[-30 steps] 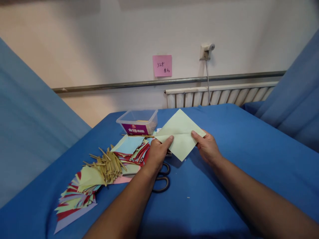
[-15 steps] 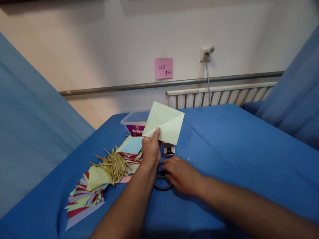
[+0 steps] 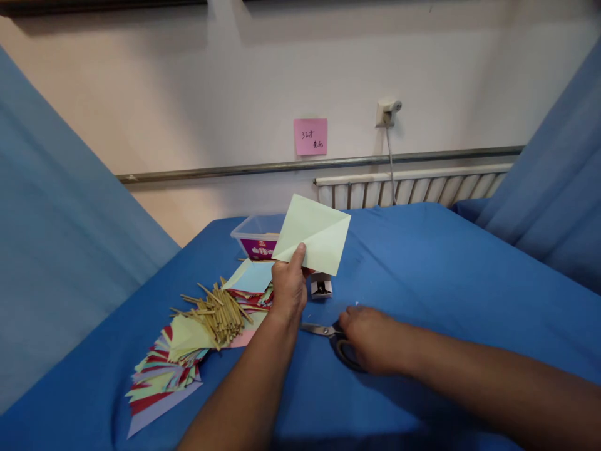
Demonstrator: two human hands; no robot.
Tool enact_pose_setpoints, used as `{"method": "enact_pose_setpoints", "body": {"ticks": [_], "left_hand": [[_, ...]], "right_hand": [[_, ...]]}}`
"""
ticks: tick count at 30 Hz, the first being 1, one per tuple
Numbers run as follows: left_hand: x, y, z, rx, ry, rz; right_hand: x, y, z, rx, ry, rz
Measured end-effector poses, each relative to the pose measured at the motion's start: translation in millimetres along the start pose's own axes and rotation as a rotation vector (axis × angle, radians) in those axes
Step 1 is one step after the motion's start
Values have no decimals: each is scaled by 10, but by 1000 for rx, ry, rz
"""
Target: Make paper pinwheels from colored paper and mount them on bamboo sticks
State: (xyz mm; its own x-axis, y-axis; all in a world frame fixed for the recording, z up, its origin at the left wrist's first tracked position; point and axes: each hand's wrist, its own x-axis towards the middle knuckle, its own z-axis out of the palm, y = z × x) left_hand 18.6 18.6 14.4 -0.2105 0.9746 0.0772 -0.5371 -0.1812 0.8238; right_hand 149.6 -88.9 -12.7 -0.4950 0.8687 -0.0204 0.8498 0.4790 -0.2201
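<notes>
My left hand (image 3: 288,289) pinches the lower corner of a pale green square of paper (image 3: 313,233) and holds it up above the blue-covered table (image 3: 422,275). The sheet shows a diagonal crease. My right hand (image 3: 369,338) rests low on the table and grips the dark handles of a pair of scissors (image 3: 323,330). The metal blades point left, toward my left wrist.
A heap of coloured paper pieces (image 3: 164,369) and a bundle of thin tan sticks (image 3: 218,313) lie at the left. A clear plastic box (image 3: 257,238) stands behind the held sheet, with a small white box (image 3: 321,287) beside it. Blue drapes flank both sides.
My right hand let go of the green sheet, dropped to the table and took the scissors, pulling them right. My left hand lifted the sheet and keeps it raised.
</notes>
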Motion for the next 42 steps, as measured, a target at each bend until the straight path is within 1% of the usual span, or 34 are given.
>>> {"method": "enact_pose_setpoints", "body": {"ticks": [3, 5, 7, 9, 10, 11, 12, 13, 15, 16, 18, 19, 20, 22, 24, 25, 28, 30, 33, 35, 39, 42], "left_hand": [[2, 22, -3, -18, -10, 8], [-3, 46, -7, -42, -9, 26], [-4, 70, -1, -56, 1, 39], [10, 91, 34, -56, 22, 65], [26, 102, 69, -59, 30, 82], [48, 114, 117, -66, 36, 99], [76, 128, 179, -73, 35, 109], [108, 145, 253, -82, 25, 112], [178, 186, 428, -89, -2, 107], [213, 208, 520, -94, -14, 112], [271, 244, 686, -111, -23, 141], [293, 255, 753, -114, -20, 155], [311, 260, 804, -111, -12, 167], [337, 255, 859, -91, 6, 184], [359, 238, 859, -67, 16, 196], [372, 230, 846, -53, 14, 202], [425, 215, 787, 7, 19, 219], [462, 213, 756, 46, 40, 225], [474, 210, 742, 45, 50, 223], [433, 197, 746, 11, 16, 197], [276, 164, 728, -48, -83, 61], [198, 155, 647, -64, -114, 0]], "right_hand": [[-270, 286, 29, 187, 41, 62], [-410, 469, 61, 441, 53, 178], [-499, 621, 83, 837, 40, 348], [-530, 723, 81, 1327, 127, 491], [-523, 751, 72, 1551, 198, 512], [-501, 762, 59, 1741, 273, 498], [-465, 757, 45, 1886, 334, 453], [-415, 739, 30, 1991, 369, 395], [-277, 677, 1, 2098, 371, 316], [-191, 642, -15, 2118, 361, 308], [5, 588, -54, 2086, 416, 259], [107, 575, -76, 2030, 464, 220], [208, 573, -97, 1958, 537, 180], [383, 602, -121, 1861, 651, 115], [498, 659, -101, 1763, 702, 93], [527, 690, -72, 1680, 710, 101], [507, 757, 48, 1360, 684, 152], [441, 761, 115, 1239, 650, 174], [351, 710, 166, 1170, 597, 173], [330, 664, 186, 1149, 560, 166], [355, 610, 237, 1135, 476, 180], [364, 612, 257, 1129, 437, 147]]}}
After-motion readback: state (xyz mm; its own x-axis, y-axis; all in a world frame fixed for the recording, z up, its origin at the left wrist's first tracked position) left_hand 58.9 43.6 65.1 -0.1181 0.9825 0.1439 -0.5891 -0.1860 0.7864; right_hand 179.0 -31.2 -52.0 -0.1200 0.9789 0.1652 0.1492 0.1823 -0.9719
